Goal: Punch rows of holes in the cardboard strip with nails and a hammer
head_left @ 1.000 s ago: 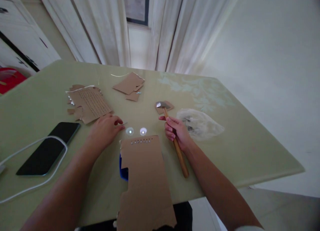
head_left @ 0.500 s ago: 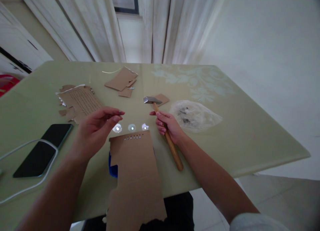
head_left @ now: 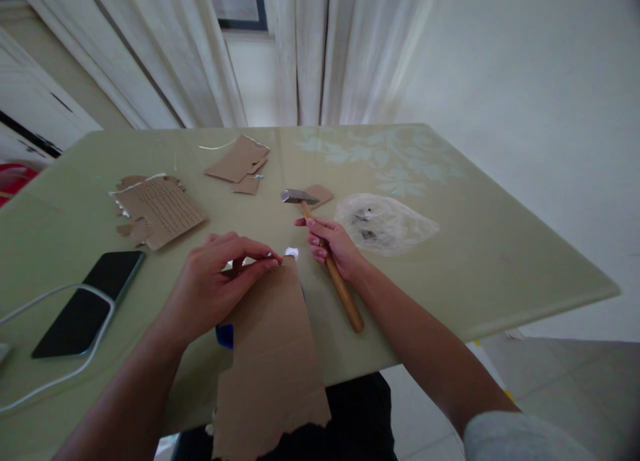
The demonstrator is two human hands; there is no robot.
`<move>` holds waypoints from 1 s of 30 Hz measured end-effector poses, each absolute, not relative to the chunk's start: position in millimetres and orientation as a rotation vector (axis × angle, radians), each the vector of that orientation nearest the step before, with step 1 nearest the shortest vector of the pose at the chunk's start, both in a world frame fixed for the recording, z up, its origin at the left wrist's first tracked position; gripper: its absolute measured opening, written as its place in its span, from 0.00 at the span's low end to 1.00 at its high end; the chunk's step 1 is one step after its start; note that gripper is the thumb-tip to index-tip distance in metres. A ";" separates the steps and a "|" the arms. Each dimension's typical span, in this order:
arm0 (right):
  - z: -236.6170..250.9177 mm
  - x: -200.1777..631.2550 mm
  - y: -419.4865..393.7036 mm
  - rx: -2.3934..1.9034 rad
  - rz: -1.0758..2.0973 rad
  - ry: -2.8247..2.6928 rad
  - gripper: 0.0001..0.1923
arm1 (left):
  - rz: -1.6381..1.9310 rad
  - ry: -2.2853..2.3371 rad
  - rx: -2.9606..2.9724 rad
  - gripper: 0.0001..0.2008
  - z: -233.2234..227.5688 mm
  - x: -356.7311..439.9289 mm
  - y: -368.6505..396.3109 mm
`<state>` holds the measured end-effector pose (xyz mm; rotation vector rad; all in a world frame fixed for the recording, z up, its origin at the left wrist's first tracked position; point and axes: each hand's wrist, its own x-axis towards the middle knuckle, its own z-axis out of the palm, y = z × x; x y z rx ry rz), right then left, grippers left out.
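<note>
My left hand pinches a small nail, only its shiny tip end showing, at the top right corner of a torn cardboard sheet. That hand covers the row of small marks along the sheet's upper edge. A hammer with a wooden handle and metal head is gripped in my right hand, its head pointing away over a small cardboard piece. Under the sheet, part of a blue object shows at the left. A shiny spot lies just beyond the sheet's edge.
A clear plastic bag with dark bits inside lies to the right. Cardboard pieces are at the back, and a hole-punched cardboard piece is at the left. Nearer sits a black phone, crossed by a white cable.
My left hand has moved right and down onto the cardboard's upper edge, bringing its pinched fingertips to the corner. My right hand keeps hold of the hammer in nearly the same spot.
</note>
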<state>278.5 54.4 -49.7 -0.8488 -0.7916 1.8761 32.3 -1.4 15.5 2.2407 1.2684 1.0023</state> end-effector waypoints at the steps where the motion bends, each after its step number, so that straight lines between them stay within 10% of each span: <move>1: -49.0 278.2 54.3 -0.858 1.873 -0.789 0.20 | 1.002 1.266 2.240 0.09 15.3 33.3 -1.4; 30: -52.9 280.0 53.5 -0.862 1.869 -0.823 0.21 | 0.893 1.330 2.290 0.11 12.1 42.5 -2.4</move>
